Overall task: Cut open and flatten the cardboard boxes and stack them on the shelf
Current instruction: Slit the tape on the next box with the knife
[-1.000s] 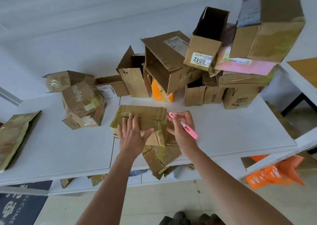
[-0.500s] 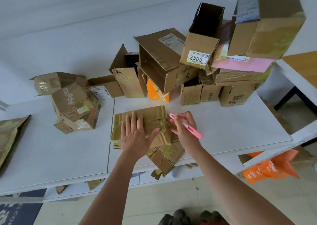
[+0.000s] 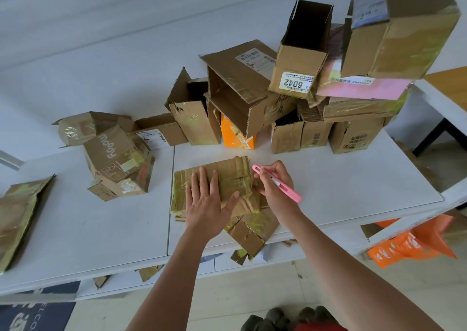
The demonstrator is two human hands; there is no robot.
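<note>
Nearest us, the left hand [image 3: 211, 204] lies flat with straight fingers, pressing down a taped cardboard box [image 3: 214, 183] at the near middle of the white table [image 3: 353, 186]; the right hand [image 3: 274, 185] grasps a pink cutter [image 3: 276, 183] at the box's right end. We judge this box largely collapsed, its last seam being cut; the blade tip is too small to make out. Beneath it, flattened pieces [image 3: 252, 229] overhang the near edge. A flattened box [image 3: 17, 214] lies far left, partly cut off. A lower shelf [image 3: 278, 252] shows only as a strip; its contents are hidden. Farther back, the "moody" box [image 3: 113, 159] and the heap of boxes [image 3: 290, 98] stand uncut: most work remains.
</note>
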